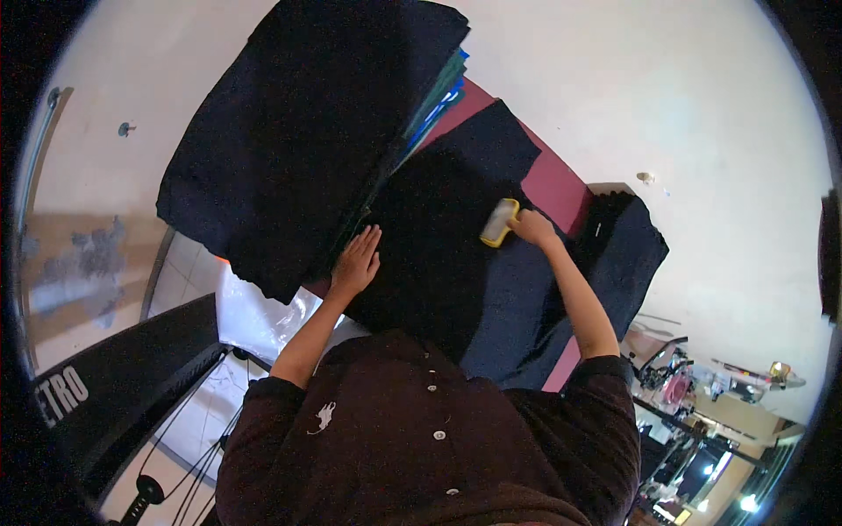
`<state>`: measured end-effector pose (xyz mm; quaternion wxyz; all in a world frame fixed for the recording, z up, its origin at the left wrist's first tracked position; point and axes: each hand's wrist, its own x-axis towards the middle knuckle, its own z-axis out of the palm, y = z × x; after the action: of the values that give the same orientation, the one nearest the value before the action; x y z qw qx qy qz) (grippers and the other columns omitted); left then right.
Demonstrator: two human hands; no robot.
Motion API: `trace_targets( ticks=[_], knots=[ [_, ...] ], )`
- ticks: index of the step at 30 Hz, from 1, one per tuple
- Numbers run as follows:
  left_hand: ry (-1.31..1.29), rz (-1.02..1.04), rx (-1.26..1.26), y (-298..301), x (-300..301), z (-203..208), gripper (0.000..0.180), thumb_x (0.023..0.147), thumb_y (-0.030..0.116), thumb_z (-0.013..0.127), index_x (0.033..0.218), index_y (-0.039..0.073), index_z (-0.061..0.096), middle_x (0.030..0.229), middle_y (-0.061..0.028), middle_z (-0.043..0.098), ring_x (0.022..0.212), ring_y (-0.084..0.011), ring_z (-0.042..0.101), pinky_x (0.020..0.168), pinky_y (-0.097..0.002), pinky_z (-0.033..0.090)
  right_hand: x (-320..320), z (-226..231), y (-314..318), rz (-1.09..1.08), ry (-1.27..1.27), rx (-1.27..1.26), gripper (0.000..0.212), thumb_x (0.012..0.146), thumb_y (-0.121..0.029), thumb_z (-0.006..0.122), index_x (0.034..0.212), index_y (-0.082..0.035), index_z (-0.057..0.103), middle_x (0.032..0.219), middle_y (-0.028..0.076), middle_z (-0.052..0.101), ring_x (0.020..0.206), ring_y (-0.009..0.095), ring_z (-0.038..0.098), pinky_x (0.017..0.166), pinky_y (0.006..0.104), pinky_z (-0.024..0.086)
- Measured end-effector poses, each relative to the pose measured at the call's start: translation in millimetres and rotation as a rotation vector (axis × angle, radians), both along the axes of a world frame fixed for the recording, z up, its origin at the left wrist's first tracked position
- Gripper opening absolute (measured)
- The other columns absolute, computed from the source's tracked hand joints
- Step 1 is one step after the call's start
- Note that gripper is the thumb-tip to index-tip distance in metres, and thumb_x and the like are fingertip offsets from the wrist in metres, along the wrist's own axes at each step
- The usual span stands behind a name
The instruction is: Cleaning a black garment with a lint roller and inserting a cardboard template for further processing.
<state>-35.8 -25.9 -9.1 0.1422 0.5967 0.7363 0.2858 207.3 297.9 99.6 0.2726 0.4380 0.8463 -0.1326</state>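
A black cloth [430, 237] lies spread over a maroon tabletop [561, 188]. My right hand [533, 228] is closed around the handle of a yellow brush [499, 223]. The brush's grey rectangular head rests on or just above the cloth; I cannot tell which. Flat against the cloth, with its fingers stretched out, lies my left hand [356, 261]. It is beside the edge of a tall stack of folded dark fabric [307, 114]. Green and blue layers show along that stack's right side.
More dark fabric [623, 237] is heaped at the table's right end. Clear plastic sheeting [263, 307] hangs below the stack on the left. A long black panel [132, 351] and loose cables [189, 421] are at lower left. Cluttered shelving [684, 430] stands at lower right.
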Motion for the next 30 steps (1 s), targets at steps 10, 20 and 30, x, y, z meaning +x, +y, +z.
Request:
trace_targets(
  ticks=[10,20,30],
  knots=[
    [0.023,0.001,-0.014,3.0,0.0,9.9,0.052,0.088,0.012,0.046,0.137,0.005,0.032,0.141,-0.0093,0.034,0.130,-0.0252,0.033,0.105,-0.0392,0.030,128.6,14.6,10.9,-0.115,-0.232,0.051,0.048,0.081,-0.046,0.056,0.096,0.000,0.061,0.096,0.018,0.064,0.089,0.034,0.062,0.075,0.0434,0.050],
    [0.058,-0.011,-0.005,4.1,1.0,11.6,0.054,0.087,0.012,0.048,0.138,0.006,0.031,0.141,-0.0091,0.035,0.129,-0.0260,0.034,0.104,-0.0393,0.031,163.4,9.4,20.5,-0.165,-0.337,0.053,0.042,0.078,-0.040,0.059,0.105,-0.007,0.061,0.101,0.015,0.064,0.093,0.032,0.062,0.079,0.0419,0.050],
    [0.056,0.012,-0.020,3.3,2.1,14.5,0.053,0.087,0.013,0.047,0.137,0.005,0.032,0.141,-0.0098,0.035,0.129,-0.0270,0.034,0.105,-0.0400,0.030,-13.8,22.7,28.5,-0.086,0.159,0.086,0.049,0.085,-0.045,0.048,0.100,-0.001,0.061,0.098,0.023,0.062,0.093,0.038,0.059,0.080,0.0461,0.047]
  ],
)
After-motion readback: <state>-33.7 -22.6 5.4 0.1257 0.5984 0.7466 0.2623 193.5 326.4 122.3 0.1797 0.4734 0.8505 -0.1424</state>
